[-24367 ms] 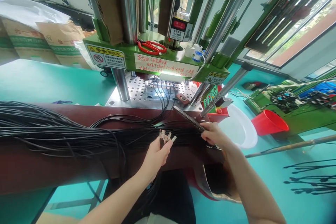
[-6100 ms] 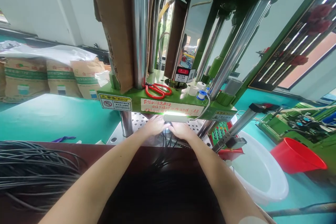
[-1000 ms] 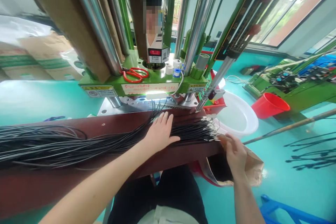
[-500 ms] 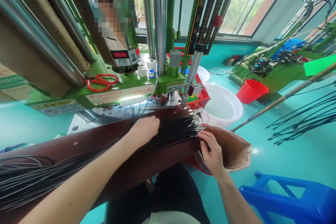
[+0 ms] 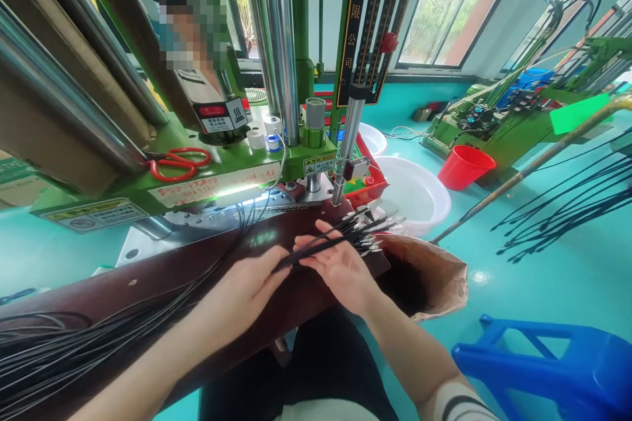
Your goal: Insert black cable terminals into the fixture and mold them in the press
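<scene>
My left hand (image 5: pixel 259 279) is closed around a bundle of black cables (image 5: pixel 320 248) above the brown work surface. The cables run out of it to the right, towards many silvery metal ends (image 5: pixel 370 237) by the surface's right corner. Against this bundle, my right hand (image 5: pixel 345 276) is turned palm up with its fingers stretched out, and the cables cross over the fingers. More black cables (image 5: pixel 123 329) trail along the surface to the left, and several thin ones rise to the green machine.
Behind the brown work surface (image 5: pixel 197 253) stands a green press machine (image 5: pixel 232 164) with red-handled scissors (image 5: pixel 180 164) on its ledge. An open paper sack (image 5: pixel 451 283) is at the right end. Beyond are a white tub (image 5: pixel 434 197), a red bucket (image 5: pixel 467 168) and a blue stool (image 5: pixel 548 362).
My left hand has moved slightly left and down and lifted part of the cables. My right hand has left the cable ends and come left, turned palm up against the bundle.
</scene>
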A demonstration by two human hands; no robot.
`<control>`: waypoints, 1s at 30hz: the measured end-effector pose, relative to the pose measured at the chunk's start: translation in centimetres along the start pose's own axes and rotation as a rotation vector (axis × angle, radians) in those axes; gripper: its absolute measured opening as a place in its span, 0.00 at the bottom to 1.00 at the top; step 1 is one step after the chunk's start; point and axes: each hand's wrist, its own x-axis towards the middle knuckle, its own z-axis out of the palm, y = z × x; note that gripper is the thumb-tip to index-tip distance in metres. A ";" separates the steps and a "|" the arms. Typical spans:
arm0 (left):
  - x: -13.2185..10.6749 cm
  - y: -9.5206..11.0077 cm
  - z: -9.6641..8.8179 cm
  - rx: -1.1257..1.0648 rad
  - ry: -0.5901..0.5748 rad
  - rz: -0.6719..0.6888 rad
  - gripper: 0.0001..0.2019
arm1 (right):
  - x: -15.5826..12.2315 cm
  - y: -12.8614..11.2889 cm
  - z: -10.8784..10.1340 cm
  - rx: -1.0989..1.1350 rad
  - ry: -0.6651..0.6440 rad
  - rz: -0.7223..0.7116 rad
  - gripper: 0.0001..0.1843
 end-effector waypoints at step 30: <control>-1.1 1.8 11.1 -1.638 0.137 -0.365 0.17 | 4.9 0.4 0.4 -0.671 -0.675 0.260 0.20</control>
